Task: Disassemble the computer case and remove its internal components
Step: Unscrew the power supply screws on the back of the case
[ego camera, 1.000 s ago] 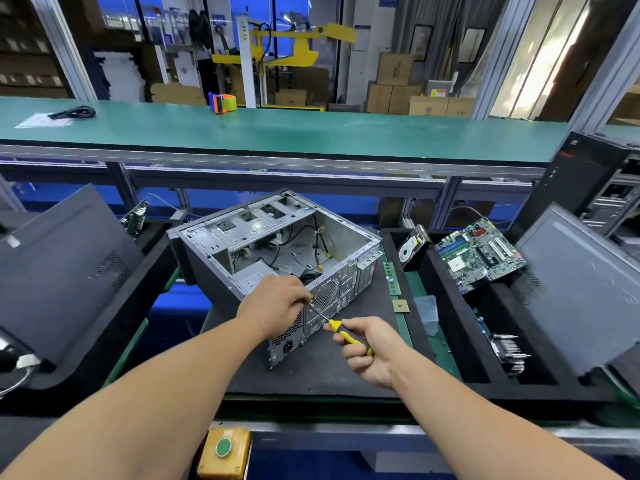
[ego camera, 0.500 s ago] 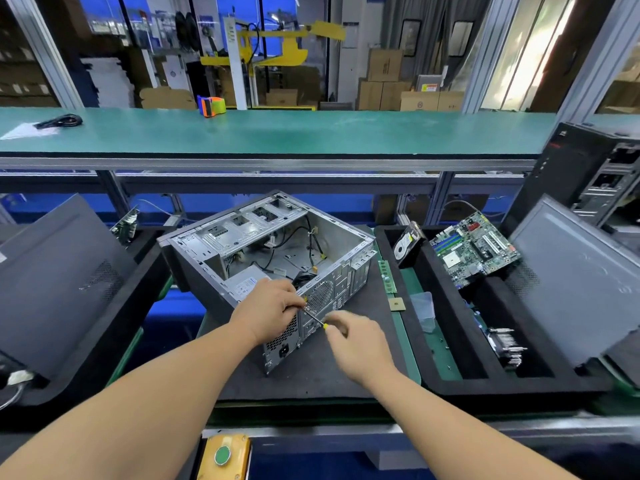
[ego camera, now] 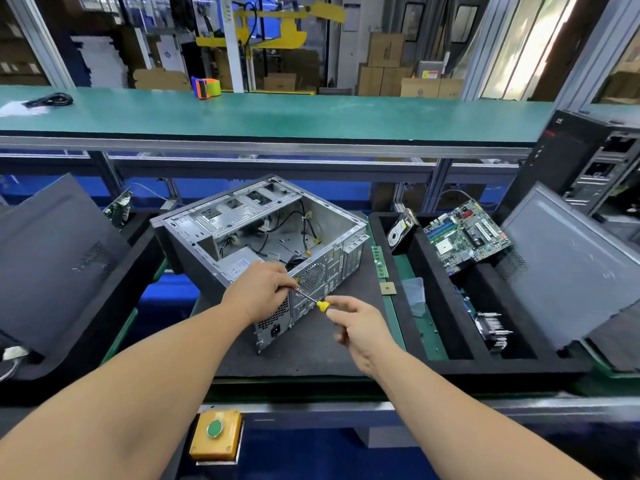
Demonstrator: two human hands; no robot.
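My right hand (ego camera: pixel 360 327) pinches the screwdriver (ego camera: pixel 313 299); left hand (ego camera: pixel 259 289) grips its tip at the case (ego camera: pixel 263 244). Black mat (ego camera: pixel 311 351), green bench (ego camera: pixel 277 112) behind. Case open, cables loose inside.

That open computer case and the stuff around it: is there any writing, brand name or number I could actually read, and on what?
None can be read.
Power supply label in the case: print too small.
Hard drive label: blurred.
Motherboard markings: too small.
Cardboard boxes at the back: dark print and round marks, blurred.
Black tower on the right: a red mark, unreadable.
Yellow button box: a plain green button, no text.
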